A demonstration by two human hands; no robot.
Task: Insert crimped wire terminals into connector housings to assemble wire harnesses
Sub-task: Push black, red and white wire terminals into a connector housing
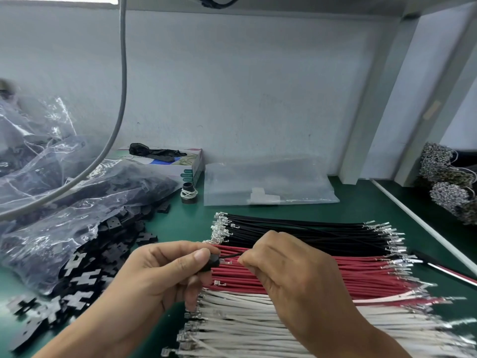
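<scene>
Nearest the camera, white wires (pixel 258 329) lay in a flat row on the green desk (pixel 361 202), their metal ends pointing left. Just above that row, the left hand (pixel 160 270) pinched a small black housing (pixel 213 259) between thumb and curled fingers. The right hand (pixel 289 270) pinched a single black wire (pixel 231 255) close to its tip, fingers closed on it, the tip at the mouth of the housing. Both hands hovered over the red wires (pixel 361 270), which lay just behind the white row; the black wires (pixel 296 231) lay behind the red.

The likely trouble was a terminal going in crooked or rotated, so that it would jam or fail to lock; the pinch stood a little back from the tip, and the thin wire could buckle under a push. A loose hold on the housing could also let it twist away.

Left of the wires, a heap of black housings (pixel 98 257) spilled from clear bags (pixel 51 202). Behind the wires lay a flat clear bag (pixel 268 182) and a box (pixel 180 166) against the wall.

The thumb covered most of the held housing, so its slots and how deep the terminal sat could not be made out. Motion blur softened the spilled parts.
</scene>
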